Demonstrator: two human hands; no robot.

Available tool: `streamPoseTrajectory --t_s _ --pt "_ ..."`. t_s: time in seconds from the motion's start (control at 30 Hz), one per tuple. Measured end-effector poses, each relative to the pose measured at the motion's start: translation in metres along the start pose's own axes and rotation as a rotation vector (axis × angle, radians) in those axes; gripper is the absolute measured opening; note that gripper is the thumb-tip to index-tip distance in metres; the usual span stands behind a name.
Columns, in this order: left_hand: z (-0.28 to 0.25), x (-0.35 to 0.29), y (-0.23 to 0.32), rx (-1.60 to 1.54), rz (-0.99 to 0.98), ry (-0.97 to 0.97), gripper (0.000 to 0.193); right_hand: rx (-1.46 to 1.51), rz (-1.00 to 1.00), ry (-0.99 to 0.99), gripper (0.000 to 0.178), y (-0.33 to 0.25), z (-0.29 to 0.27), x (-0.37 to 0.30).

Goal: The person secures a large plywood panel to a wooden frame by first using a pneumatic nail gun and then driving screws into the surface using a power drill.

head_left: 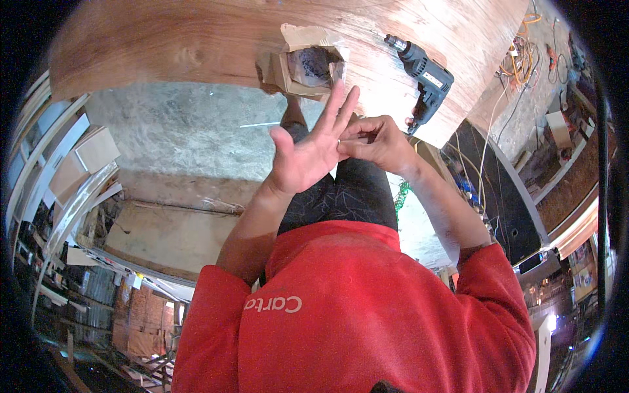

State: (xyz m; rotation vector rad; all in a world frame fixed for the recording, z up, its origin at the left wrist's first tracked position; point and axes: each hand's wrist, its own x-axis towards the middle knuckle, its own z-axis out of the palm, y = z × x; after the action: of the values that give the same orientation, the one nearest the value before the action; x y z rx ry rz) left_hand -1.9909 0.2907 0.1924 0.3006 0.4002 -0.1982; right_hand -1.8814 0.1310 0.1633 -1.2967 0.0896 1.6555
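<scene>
My left hand [303, 157] is raised over my lap, palm up. Its thumb and two of its fingers are stretched apart; the other fingers are partly hidden behind my right hand [382, 145]. The right thumb and fingertips are pinched together against the edge of the left palm. A tiny pale spot shows at that pinch, too small to name. Just beyond the left fingertips, an open cardboard box [298, 84] with small dark pieces [313, 64] in it sits on the plywood sheet [177, 46]. A black power drill [426, 82] lies on its side to the right of the box.
The plywood's near edge runs in front of my legs, above a concrete floor [177, 131]. A pale board [167, 236] lies at the left. Orange cables [521, 56] are tangled at the far right, near a dark curved panel [501, 196]. Cartons [95, 154] stand at the far left.
</scene>
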Motion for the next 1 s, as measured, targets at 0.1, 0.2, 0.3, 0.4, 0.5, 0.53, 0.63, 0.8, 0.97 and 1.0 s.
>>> streamPoseTrajectory --t_s 0.1,0.2,0.3,0.4,0.5,0.53,0.63,0.8,0.97,1.0 --pt "0.005 0.0 0.002 0.317 -0.003 -0.074 0.146 0.093 -0.013 -0.037 0.02 0.004 -0.002 -0.002" --pt "0.008 -0.003 0.007 0.635 -0.042 -0.158 0.152 0.125 0.03 -0.09 0.023 0.008 -0.011 -0.003" --pt "0.009 -0.002 0.009 0.918 0.12 -0.283 0.133 0.134 0.092 -0.109 0.035 0.01 -0.015 -0.002" --pt "0.003 0.002 0.011 1.084 0.197 -0.215 0.085 0.114 -0.03 -0.12 0.039 0.01 -0.025 -0.002" --pt "-0.018 0.011 0.018 1.398 0.449 0.223 0.014 -0.208 -0.215 0.266 0.04 0.009 -0.068 -0.011" --pt "-0.031 0.019 0.021 1.603 0.538 0.41 0.006 -0.24 -0.244 0.57 0.033 0.014 -0.084 -0.012" --pt "-0.075 0.055 0.035 2.078 0.561 0.439 0.01 -0.44 -0.162 1.149 0.04 0.028 -0.156 -0.011" --pt "-0.1 0.093 0.018 2.278 0.029 0.435 0.016 -0.428 -0.02 1.066 0.085 0.058 -0.223 0.008" --pt "-0.095 0.106 0.009 2.393 -0.127 0.379 0.018 -0.361 0.015 0.952 0.092 0.063 -0.223 0.015" --pt "-0.096 0.105 0.007 2.459 -0.076 0.374 0.019 -0.318 0.01 0.922 0.091 0.064 -0.223 0.017"
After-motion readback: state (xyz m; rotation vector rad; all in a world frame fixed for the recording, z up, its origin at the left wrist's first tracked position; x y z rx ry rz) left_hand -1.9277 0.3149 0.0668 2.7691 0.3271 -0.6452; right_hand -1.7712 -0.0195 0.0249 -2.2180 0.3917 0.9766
